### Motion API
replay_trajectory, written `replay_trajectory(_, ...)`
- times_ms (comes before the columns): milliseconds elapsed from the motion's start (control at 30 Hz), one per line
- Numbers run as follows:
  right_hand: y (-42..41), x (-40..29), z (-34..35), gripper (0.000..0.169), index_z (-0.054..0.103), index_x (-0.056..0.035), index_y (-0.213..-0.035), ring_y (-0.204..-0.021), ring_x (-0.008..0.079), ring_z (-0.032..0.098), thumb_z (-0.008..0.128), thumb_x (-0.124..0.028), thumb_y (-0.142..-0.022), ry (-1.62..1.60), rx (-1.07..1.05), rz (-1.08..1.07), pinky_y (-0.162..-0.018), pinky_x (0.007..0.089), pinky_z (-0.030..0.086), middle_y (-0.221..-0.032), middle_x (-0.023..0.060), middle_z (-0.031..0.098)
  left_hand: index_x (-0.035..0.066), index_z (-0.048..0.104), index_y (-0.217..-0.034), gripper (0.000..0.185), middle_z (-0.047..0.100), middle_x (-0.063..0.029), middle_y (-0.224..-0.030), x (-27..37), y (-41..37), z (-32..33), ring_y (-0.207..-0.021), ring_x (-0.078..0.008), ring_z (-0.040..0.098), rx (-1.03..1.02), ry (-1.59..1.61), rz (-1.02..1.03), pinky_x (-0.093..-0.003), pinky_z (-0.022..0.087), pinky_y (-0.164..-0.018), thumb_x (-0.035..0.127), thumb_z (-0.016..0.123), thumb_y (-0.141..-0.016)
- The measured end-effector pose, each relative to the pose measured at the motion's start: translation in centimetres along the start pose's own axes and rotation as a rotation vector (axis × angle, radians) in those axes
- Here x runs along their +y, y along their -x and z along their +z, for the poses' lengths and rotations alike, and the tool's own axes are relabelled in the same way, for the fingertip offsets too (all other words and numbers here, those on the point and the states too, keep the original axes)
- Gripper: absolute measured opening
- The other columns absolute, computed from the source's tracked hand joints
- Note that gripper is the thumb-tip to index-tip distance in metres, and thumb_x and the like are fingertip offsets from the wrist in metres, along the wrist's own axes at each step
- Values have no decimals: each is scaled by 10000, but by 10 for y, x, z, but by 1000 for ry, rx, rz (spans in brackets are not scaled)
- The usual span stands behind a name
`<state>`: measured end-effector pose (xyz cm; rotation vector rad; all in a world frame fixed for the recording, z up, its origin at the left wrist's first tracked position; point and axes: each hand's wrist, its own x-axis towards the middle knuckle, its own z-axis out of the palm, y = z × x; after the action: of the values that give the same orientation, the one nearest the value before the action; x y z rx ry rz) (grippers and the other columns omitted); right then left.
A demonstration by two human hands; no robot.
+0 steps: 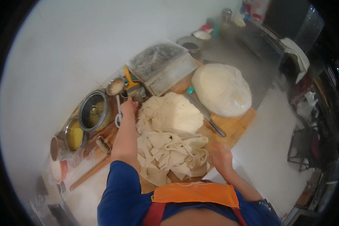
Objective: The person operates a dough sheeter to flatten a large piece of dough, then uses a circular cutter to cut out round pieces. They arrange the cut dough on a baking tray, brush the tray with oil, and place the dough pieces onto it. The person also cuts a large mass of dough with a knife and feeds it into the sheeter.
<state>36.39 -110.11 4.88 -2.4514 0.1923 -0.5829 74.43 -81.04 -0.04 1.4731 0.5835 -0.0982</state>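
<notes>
My left hand (129,106) reaches to the containers at the back left, just below a yellow-handled scraper (128,77) that lies over a pot; whether it grips anything is hidden. My right hand (221,156) is blurred, low at the right edge of the wooden board (237,124). Beside it lies a heap of flat dough strips (172,158). Behind the strips sits a large lump of dough (175,113). A cleaver (199,106) with a metal handle lies between this lump and a big round dough mass (221,89) that looks wrapped in clear plastic.
At the left stand a deep metal pot (93,110), a bowl of yellow liquid (75,135) and a small bowl (115,86). A brush (103,145) and a wooden rolling pin (89,173) lie nearer. A floury metal box (172,73) stands at the back; a chair (302,147) is at right.
</notes>
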Motion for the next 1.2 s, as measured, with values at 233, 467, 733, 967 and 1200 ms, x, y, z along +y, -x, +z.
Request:
replay_trajectory(233,-63,74,46,534,478,7,-1219,-925,374,579,646,-96,-723,328,-198,234,-790,455,471,-1022,218,601,-15,334,-1388,727,412,-197,-1397,-54,123,42,-1285,-324,400,-103,-665,920,-352,298,-1074,222,681,-796)
replay_trajectory(467,-69,78,36,397,516,-17,-1155,-694,362,591,599,-122,-781,125,-297,191,-646,446,478,-769,178,613,64,293,-1433,985,227,-157,-1497,-54,228,118,-1392,-350,179,-391,-1382,914,-697,158,-1029,400,781,-646)
replay_trajectory(733,-68,142,-12,306,532,1,-1124,-478,90,500,596,-139,-860,-436,-446,328,-449,243,407,-654,14,525,103,579,-1040,395,565,-77,-1024,-48,206,137,-1063,-269,506,-454,-1328,878,-545,372,-914,181,712,-676)
replay_trajectory(967,-125,147,-43,349,525,-17,-1167,-644,196,538,626,-167,-868,-449,-638,-220,-612,336,460,-703,78,526,65,559,-1188,546,532,-105,-1233,-93,284,48,-1216,-294,441,-336,-1013,830,-473,304,-1051,156,732,-679)
replay_trajectory(1200,-137,74,-5,323,502,-16,-1064,-836,470,577,568,-278,-886,-98,-890,-85,-706,519,451,-885,253,621,32,406,-1360,874,281,-200,-1473,-84,246,43,-1358,-403,246,143,-855,584,-445,285,-1088,332,783,-631)
